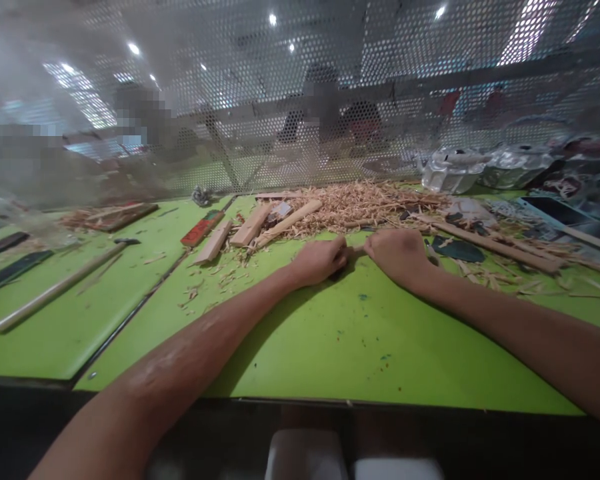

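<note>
Over the green tabletop [300, 353], both my fists face each other near the middle. My left hand [321, 261] is closed, its fingers curled in toward the other hand. Opposite it, my right hand [399, 256] is also closed. A short length of a thin stick [358, 249] shows in the gap between them, its ends hidden in my fingers. Just behind my hands lies a heap of wood shavings [365, 203]. A small shiny grey object [431, 253] shows beside my right wrist; its kind is unclear.
Wooden pieces [250, 225] and a red-and-green block [202, 228] lie left of the shavings. A hammer [60, 287] rests farther left. Rightward are a long wooden strip [500, 247], a phone [555, 212] and clear plastic containers [453, 172]. A perforated screen [260, 133] stands behind.
</note>
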Motion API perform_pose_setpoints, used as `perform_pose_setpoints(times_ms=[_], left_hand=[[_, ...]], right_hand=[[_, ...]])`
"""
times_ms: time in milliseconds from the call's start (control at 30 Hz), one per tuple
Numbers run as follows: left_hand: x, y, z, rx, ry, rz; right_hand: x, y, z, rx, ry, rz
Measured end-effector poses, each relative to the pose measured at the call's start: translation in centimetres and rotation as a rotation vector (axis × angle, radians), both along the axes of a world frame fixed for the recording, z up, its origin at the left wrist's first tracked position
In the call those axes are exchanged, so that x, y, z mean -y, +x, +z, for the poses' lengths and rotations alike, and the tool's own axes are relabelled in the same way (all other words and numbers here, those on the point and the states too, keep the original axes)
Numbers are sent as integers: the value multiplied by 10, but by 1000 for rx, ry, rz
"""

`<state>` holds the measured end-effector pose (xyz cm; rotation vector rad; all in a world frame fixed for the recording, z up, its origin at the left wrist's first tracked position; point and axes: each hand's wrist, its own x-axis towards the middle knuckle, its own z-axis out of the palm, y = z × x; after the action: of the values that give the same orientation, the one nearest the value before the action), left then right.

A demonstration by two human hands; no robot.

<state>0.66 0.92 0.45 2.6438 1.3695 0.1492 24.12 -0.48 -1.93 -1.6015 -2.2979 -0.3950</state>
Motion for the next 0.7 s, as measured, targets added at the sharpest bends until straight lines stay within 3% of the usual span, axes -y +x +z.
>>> perform_pose_setpoints(times_ms=[133,433,700], left_hand=[[0,-1,-1,26,-8,-4],[1,-1,-1,28,21,-17],[6,2,5,-66,24,-2]], right_hand=[[7,-6,6,126,-87,-57],[21,-20,6,169,-17,95],[15,-16,11,195,-8,-1]])
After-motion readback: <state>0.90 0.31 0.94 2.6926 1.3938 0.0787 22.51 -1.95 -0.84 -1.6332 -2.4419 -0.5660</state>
